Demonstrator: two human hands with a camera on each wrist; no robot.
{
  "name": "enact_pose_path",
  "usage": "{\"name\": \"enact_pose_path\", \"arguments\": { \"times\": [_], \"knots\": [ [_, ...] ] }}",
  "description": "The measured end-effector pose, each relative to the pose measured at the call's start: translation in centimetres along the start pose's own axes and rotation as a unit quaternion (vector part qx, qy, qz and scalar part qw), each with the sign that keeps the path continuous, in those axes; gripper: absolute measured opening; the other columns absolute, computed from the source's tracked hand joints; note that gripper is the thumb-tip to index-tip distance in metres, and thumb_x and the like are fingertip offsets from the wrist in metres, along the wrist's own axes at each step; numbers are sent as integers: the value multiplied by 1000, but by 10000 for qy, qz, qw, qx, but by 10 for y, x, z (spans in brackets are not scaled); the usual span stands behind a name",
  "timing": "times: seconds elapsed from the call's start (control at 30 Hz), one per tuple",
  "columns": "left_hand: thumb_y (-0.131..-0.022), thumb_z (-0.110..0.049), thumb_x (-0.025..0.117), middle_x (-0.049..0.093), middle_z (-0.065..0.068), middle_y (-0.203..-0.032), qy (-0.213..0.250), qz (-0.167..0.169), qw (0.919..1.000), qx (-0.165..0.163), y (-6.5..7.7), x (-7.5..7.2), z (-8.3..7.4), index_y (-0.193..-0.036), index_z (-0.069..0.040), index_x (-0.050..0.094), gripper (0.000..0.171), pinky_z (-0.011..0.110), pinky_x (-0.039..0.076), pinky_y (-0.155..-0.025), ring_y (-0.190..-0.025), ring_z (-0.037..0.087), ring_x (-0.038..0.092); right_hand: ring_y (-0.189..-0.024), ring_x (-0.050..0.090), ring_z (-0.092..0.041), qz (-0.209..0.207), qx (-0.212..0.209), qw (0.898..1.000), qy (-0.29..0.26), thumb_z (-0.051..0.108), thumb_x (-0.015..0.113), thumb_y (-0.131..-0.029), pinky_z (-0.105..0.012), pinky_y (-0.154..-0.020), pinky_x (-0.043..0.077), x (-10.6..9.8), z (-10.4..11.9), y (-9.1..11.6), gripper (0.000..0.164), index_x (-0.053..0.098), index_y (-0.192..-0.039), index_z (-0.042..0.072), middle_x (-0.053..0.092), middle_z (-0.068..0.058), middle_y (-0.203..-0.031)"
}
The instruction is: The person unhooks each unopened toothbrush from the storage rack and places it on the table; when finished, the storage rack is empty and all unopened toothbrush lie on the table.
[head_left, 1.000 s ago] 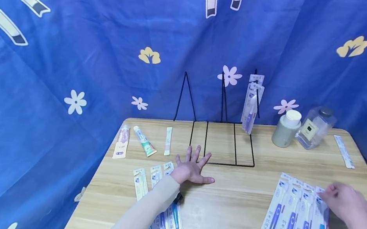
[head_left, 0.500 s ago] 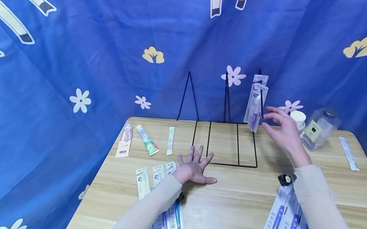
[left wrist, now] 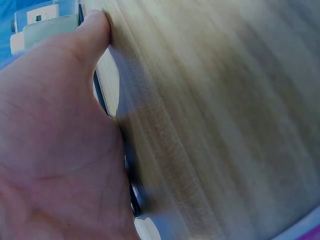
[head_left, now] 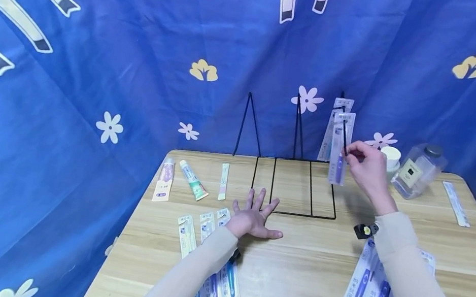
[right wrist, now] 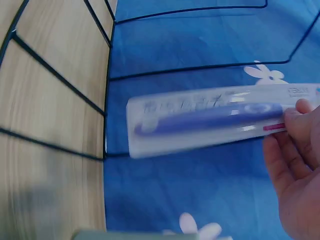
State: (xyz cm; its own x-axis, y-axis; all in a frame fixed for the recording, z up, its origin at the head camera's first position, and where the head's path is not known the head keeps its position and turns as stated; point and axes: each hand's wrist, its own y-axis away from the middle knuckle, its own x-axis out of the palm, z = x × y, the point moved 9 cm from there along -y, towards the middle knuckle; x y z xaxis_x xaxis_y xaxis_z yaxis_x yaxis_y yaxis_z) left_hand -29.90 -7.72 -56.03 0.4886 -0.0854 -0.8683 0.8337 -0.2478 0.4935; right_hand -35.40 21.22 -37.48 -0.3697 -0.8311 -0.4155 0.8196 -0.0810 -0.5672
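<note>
Blurred in the wrist views. Right hand (head_left: 367, 165), lately apart, now pinching pack (head_left: 340, 148) at centre right; left hand (head_left: 255, 219) stays spread.

- Packaged toothbrush (head_left: 340, 148): a purple brush in a clear-and-white blister card, hanging upright on the far right hook of the black wire rack (head_left: 292, 185), another pack behind it.

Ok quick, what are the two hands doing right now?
Left hand: open, fingers spread flat on the table.
Right hand: pinching a packaged toothbrush at the wire rack.
</note>
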Motion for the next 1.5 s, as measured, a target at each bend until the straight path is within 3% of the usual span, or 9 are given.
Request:
{"name": "enact_pose_path", "arguments": {
  "times": [0.27,0.5,0.7,0.87,1.03,1.13,1.27,1.4,1.5],
  "knots": [
    [-80,-92,44,-25,-1,-170,101,19,9999,-19,-3,3,7,-159,-51,-9,103,78,3,-118,-156,34,-24,-77,53,24,-114,-215,9995,176,-18,67,-82,2,-72,45,-42,18,39,18,74,-84,-2,76,-24,-92],
    [-81,-91,43,-24,0,-170,29,-31,10000,-59,4,1,15,-159,-50,-7,102,79,5,-117,-156,35,-23,-82,55,22,204,-783,9967,-40,-22,70,-76,0,-71,48,-30,38,57,25,75,-85,0,77,-20,-90],
    [-81,-92,42,-23,1,-170,54,-35,10000,27,4,4,12,-160,-48,-6,103,80,8,-116,-157,36,-20,-82,58,19,326,-132,9990,-268,-14,73,-81,-3,-67,50,-12,27,59,16,74,-83,2,77,-19,-91],
    [-81,-92,42,-24,0,-170,36,-53,10000,-14,2,6,13,-159,-50,-7,102,80,7,-116,-157,35,-20,-83,61,11,257,375,9978,-475,-6,73,-84,-9,-62,49,-3,17,56,11,75,-83,5,76,7,-91],
    [-81,-91,42,-23,0,-170,68,-70,9999,34,2,4,10,-160,-49,-6,102,79,6,-117,-157,35,-21,-86,64,11,9,625,9950,-781,-5,74,-85,-8,-65,51,-12,8,60,7,75,-84,2,66,33,-87],
    [-81,-91,42,-23,0,-170,65,-71,9999,40,3,3,9,-160,-48,-6,102,79,6,-117,-157,35,-22,-90,65,11,-120,858,9922,-901,-8,74,-85,-7,-75,53,-30,-1,69,6,74,-89,-4,66,32,-88],
    [-81,-91,43,-23,1,-170,67,-105,9999,23,3,1,9,-160,-48,-6,102,79,6,-117,-157,35,-22,-88,63,13,-241,1121,9921,-504,-11,73,-84,-4,-83,50,-74,-21,90,14,70,-97,-9,64,31,-87],
    [-81,-91,43,-24,0,-170,62,-120,9999,-14,2,-1,9,-159,-49,-7,102,79,5,-117,-157,35,-22,-79,62,18,-293,1685,9850,-220,-9,72,-86,-3,-70,51,-129,-55,127,14,71,-97,0,65,35,-82],
    [-80,-92,42,-24,-1,-170,37,-127,9999,-3,-2,0,8,-159,-51,-8,102,80,5,-117,-157,34,-22,-68,64,15,-307,2339,9699,-605,-10,68,-89,-9,-56,53,-162,-88,167,26,70,-90,16,68,30,-76]
  ]
}}
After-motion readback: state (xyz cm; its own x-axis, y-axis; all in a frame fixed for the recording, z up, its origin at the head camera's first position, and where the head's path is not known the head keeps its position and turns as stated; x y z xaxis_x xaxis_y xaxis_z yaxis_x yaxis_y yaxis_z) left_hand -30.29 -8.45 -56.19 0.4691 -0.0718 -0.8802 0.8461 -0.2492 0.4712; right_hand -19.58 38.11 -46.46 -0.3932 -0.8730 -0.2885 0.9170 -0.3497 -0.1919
